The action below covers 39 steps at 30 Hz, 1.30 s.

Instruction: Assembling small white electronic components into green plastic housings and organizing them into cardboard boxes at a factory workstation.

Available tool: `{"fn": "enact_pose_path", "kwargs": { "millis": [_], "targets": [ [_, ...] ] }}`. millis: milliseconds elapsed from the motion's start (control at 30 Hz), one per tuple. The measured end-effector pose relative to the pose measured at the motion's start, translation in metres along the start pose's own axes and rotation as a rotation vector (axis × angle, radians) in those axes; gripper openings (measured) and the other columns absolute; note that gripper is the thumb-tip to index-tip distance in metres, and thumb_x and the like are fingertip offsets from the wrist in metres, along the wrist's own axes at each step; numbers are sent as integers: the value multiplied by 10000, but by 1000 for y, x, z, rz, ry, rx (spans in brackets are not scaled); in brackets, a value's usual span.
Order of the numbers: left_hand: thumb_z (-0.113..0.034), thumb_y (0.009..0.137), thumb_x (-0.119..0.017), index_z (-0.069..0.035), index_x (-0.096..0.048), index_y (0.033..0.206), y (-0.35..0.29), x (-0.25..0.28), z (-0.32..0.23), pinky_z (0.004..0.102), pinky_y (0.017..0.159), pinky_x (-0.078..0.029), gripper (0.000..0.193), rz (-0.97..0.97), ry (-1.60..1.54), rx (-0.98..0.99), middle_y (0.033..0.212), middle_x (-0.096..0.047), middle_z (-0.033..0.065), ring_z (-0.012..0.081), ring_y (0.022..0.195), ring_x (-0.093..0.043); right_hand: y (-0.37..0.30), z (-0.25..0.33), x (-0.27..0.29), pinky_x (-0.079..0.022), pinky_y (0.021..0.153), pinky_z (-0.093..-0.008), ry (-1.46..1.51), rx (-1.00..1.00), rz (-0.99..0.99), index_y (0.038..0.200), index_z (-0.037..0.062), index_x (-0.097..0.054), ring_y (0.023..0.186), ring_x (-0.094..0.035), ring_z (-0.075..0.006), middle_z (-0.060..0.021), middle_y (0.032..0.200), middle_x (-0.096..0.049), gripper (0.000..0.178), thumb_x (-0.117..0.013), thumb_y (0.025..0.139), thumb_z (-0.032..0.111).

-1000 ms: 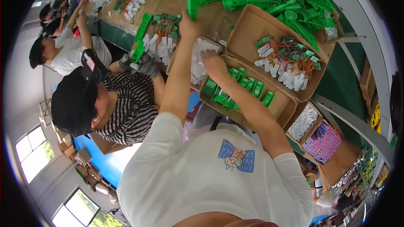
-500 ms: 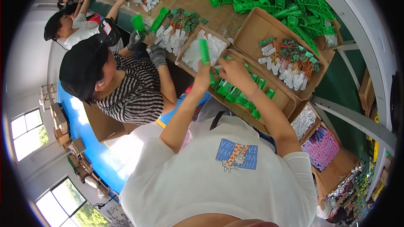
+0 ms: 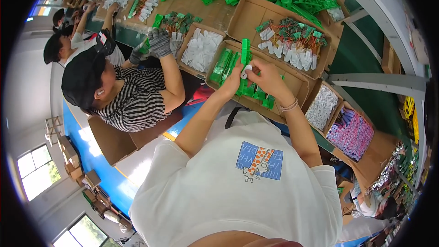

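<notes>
1. The left hand (image 3: 232, 82) and right hand (image 3: 267, 77) meet over a cardboard tray (image 3: 299, 82) at the near edge of the table (image 3: 201, 9).
2. A green strip (image 3: 245, 52) stands upright between the two hands, its lower end among the fingers and its upper end clear above them.
3. The left fingers are closed on the strip's lower part; the exact contact is hard to see.
4. The right fingers pinch a small white piece (image 3: 246, 70) held against the strip, just below its middle.
5. More green parts (image 3: 225, 64) lie in the same tray, just left of the hands and beneath them.
6. The strip's lower end is hidden by the hands; whether the white piece is joined to it cannot be told.
7. A tray of wired parts (image 3: 292, 43) lies farther in; a tray of white pieces (image 3: 201, 50) sits to the left.
8. A co-worker's gloved hand (image 3: 159, 42) holds another green piece (image 3: 157, 20), well apart.
</notes>
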<state>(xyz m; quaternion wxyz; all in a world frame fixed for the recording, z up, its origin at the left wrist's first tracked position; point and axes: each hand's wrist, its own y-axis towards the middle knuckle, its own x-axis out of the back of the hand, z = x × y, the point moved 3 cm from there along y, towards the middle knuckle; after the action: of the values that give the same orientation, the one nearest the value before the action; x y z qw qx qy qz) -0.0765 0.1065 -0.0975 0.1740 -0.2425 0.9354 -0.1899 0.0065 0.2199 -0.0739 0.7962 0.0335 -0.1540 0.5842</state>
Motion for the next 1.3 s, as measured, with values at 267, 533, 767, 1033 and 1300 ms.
{"fn": "enact_pose_path", "kwargs": {
  "millis": [267, 533, 767, 1033, 1300],
  "targets": [
    [-407, 951, -236, -93, -297, 1370, 0, -4, -2, 297, 635, -445, 527, -2, 49, -18, 830, -539, 51, 144, 688, -513, -8, -20, -4, -427, 517, -224, 425, -81, -214, 887, 0, -634, 603, -576, -59, -5, 700, -646, 143, -642, 876, 142],
    [-583, 959, -172, -100, -181, 1476, 7, 8, 3, 285, 623, -447, 708, 44, 185, -82, 896, -548, 36, 116, 695, -511, 6, -14, -1, -427, 517, -223, 192, -136, -52, 890, -8, -653, 574, -575, -72, -19, 698, -659, 157, -649, 871, 147],
    [-536, 993, -232, -93, -433, 1262, 12, 25, 7, 300, 668, -463, 555, -9, 6, 82, 857, -545, 31, 126, 755, -531, 23, -24, -25, -484, 504, -233, 688, -334, -122, 824, -7, -655, 567, -600, -93, -52, 687, -660, 185, -703, 847, 170],
    [-398, 1015, -303, -88, -493, 1134, 10, 52, -4, 360, 714, -505, 382, -106, -479, 41, 880, -569, 60, 179, 739, -571, 159, -107, 68, -438, 848, -390, -964, 235, -740, 884, 118, -655, 1029, -565, -266, -45, 936, -646, 135, -686, 754, 99],
    [-364, 992, -373, -81, -479, 1186, 3, 60, -14, 363, 701, -486, 359, -60, -550, -5, 896, -568, 57, 184, 747, -568, 142, -83, 84, -455, 680, -258, 354, 265, -441, 993, 66, -557, 844, -588, -111, -24, 917, -629, 164, -645, 855, 48]
  ]
}}
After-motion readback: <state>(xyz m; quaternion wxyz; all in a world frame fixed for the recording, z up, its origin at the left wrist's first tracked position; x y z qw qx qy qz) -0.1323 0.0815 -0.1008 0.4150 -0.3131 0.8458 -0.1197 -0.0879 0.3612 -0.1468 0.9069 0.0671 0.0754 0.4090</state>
